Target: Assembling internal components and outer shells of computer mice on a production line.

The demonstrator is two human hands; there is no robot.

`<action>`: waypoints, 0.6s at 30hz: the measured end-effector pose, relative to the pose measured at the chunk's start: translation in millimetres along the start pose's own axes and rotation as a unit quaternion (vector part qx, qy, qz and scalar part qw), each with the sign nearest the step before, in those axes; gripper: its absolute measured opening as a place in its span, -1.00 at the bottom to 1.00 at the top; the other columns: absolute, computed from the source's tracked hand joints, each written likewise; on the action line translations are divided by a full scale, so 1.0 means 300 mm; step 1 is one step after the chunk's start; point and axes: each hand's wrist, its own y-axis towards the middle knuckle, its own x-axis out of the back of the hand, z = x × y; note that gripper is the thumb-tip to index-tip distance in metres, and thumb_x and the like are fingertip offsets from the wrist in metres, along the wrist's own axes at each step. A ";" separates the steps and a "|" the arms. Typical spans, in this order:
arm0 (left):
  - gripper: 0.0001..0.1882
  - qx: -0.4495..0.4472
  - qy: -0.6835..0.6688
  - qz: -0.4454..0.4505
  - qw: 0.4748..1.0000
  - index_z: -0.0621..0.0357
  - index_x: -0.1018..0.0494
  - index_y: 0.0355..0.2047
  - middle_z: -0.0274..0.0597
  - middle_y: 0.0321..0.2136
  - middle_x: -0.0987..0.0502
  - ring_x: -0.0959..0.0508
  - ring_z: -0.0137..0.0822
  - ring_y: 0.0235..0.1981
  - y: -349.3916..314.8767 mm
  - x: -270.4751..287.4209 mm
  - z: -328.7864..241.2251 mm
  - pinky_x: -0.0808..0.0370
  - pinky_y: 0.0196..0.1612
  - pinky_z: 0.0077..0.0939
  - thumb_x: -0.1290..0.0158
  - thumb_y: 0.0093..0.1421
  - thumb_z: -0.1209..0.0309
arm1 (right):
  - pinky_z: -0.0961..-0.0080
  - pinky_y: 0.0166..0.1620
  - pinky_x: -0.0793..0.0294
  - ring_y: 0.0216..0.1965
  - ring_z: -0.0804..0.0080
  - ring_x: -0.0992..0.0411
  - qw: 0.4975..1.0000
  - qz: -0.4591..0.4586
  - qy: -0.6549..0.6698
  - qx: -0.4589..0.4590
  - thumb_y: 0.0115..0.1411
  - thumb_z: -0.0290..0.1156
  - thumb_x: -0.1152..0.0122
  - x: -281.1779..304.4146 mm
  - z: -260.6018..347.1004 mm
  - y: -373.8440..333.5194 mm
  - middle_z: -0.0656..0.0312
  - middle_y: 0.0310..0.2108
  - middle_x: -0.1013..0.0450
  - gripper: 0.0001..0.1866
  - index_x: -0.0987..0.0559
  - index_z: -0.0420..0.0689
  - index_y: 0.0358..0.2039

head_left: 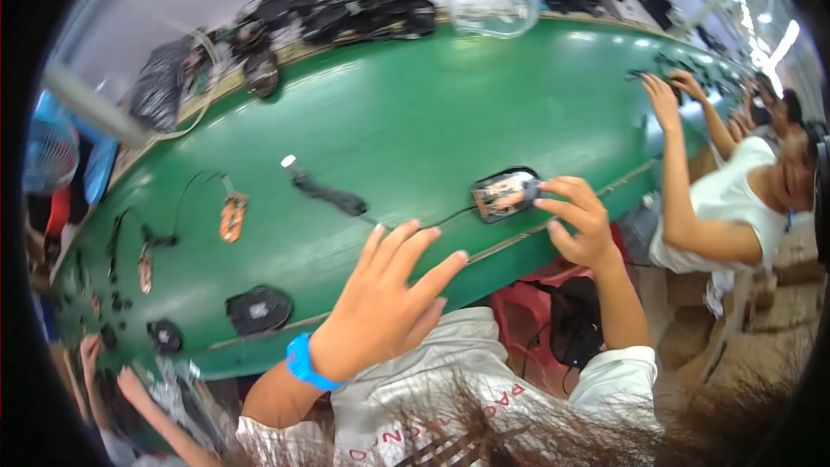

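My left hand (380,301), with a blue wristband (309,363), hovers over the near edge of the green belt, fingers spread and nothing in it. A thin black cable runs past its fingertips to an opened computer mouse (506,195), whose circuit board shows in the black shell. The cable's bundled part (328,195) lies to the left and ends in a pale plug (288,161). My right hand (584,223) is at the mouse's right edge, fingers apart, fingertips touching or very near it.
Left on the green belt (415,112) lie a black mouse shell (259,310), a smaller one (164,336) and an orange circuit board (233,216) with cable. Black parts and clear plastic bags (493,0) line the far ledge. Co-workers' hands are at both ends; a red stool (523,320) stands below.
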 end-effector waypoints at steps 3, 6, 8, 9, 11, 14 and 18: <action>-0.29 0.087 -0.015 -0.022 0.996 0.04 -0.45 0.21 0.10 0.21 -0.38 -0.36 0.20 0.29 -0.218 0.127 0.036 -0.30 0.32 0.22 -0.31 -0.04 0.46 | 0.18 -0.08 -0.53 -0.16 0.01 -0.51 0.999 -0.041 -0.015 0.032 -0.12 -0.60 -0.25 -0.014 0.013 0.020 0.05 -0.19 -0.57 -0.79 -0.62 -0.22 -0.38; -0.21 0.214 0.003 -0.194 0.957 0.11 -0.44 0.21 0.10 0.25 -0.39 -0.39 0.22 0.28 -0.437 0.155 0.120 -0.34 0.32 0.09 -0.36 -0.12 0.50 | 0.24 -0.36 -0.41 -0.43 0.07 -0.41 0.996 -0.059 0.036 0.052 -0.15 -0.63 -0.23 -0.064 0.038 0.059 0.09 -0.47 -0.45 -0.89 -0.45 -0.22 -0.60; -0.21 0.265 0.028 -0.192 0.944 0.14 -0.43 0.21 0.10 0.25 -0.39 -0.39 0.21 0.29 -0.533 0.173 0.134 -0.35 0.32 0.05 -0.36 -0.12 0.50 | 0.25 -0.45 -0.27 -0.54 0.12 -0.31 0.994 -0.055 0.043 0.080 -0.14 -0.63 -0.21 -0.091 0.048 0.080 0.11 -0.57 -0.33 -0.80 -0.33 -0.19 -0.66; -0.21 0.297 0.039 -0.190 0.935 0.17 -0.43 0.21 0.10 0.26 -0.40 -0.39 0.20 0.30 -0.571 0.180 0.143 -0.35 0.33 0.01 -0.36 -0.12 0.50 | 0.25 -0.50 -0.20 -0.59 0.14 -0.26 0.993 -0.054 0.041 0.093 -0.13 -0.63 -0.20 -0.110 0.055 0.094 0.12 -0.62 -0.26 -0.74 -0.26 -0.17 -0.70; -0.20 0.330 0.051 -0.192 0.923 0.19 -0.42 0.22 0.11 0.27 -0.40 -0.39 0.19 0.31 -0.618 0.168 0.157 -0.36 0.33 -0.03 -0.36 -0.12 0.51 | 0.25 -0.52 -0.16 -0.62 0.16 -0.23 0.991 -0.039 0.056 0.116 -0.13 -0.63 -0.21 -0.148 0.095 0.138 0.14 -0.63 -0.23 -0.72 -0.25 -0.16 -0.70; -0.20 0.328 0.014 -0.182 0.927 0.18 -0.40 0.24 0.11 0.26 -0.39 -0.36 0.18 0.32 -0.646 0.133 0.204 -0.38 0.30 -0.01 -0.37 -0.08 0.51 | 0.25 -0.57 -0.09 -0.67 0.19 -0.18 0.986 -0.015 0.065 0.151 -0.14 -0.63 -0.24 -0.207 0.191 0.222 0.16 -0.66 -0.18 -0.67 -0.22 -0.14 -0.72; -0.18 0.299 -0.007 -0.214 0.930 0.19 -0.40 0.24 0.12 0.24 -0.41 -0.37 0.18 0.31 -0.635 0.075 0.249 -0.39 0.30 -0.04 -0.41 -0.08 0.51 | 0.27 -0.58 -0.13 -0.68 0.23 -0.21 0.979 0.051 0.068 0.186 -0.11 -0.56 -0.35 -0.288 0.305 0.333 0.20 -0.65 -0.20 -0.62 -0.24 -0.11 -0.72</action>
